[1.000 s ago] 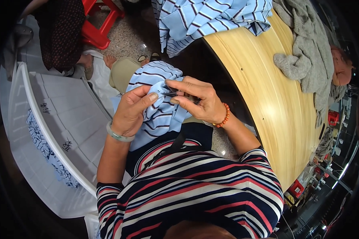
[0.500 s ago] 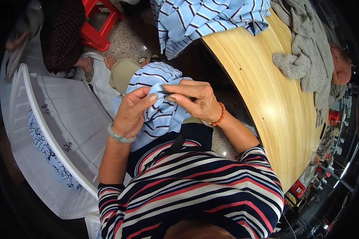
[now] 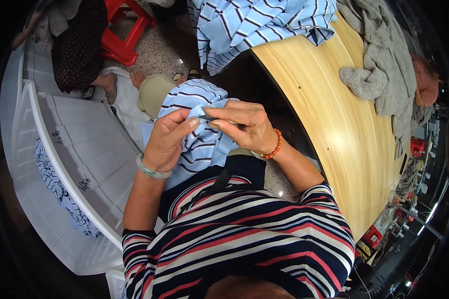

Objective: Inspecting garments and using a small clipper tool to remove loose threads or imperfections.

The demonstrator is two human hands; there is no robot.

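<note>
Over my lap lies a light blue knit garment (image 3: 202, 154) with dark and white stripes. My left hand (image 3: 165, 139) is closed on a plain blue edge of it, pinched between thumb and fingers. My right hand (image 3: 245, 123) grips a small dark pointed tool (image 3: 208, 118) whose tip touches the fabric right beside the left fingertips. Most of the tool is hidden in the palm, so whether it is snips or tweezers I cannot make out.
To my right is a wooden table (image 3: 329, 99) bearing more striped blue garments (image 3: 264, 25) and a grey knit (image 3: 379, 65). A white plastic bin (image 3: 30, 164) with blue patterned cloth stands at left. Beyond are a red stool (image 3: 122, 47) and a person's legs (image 3: 80, 55).
My hands stay at the same spot on the fabric, with the tool tip shifted only slightly. At the far upper left, the other person's arm and a grey cloth have moved.
</note>
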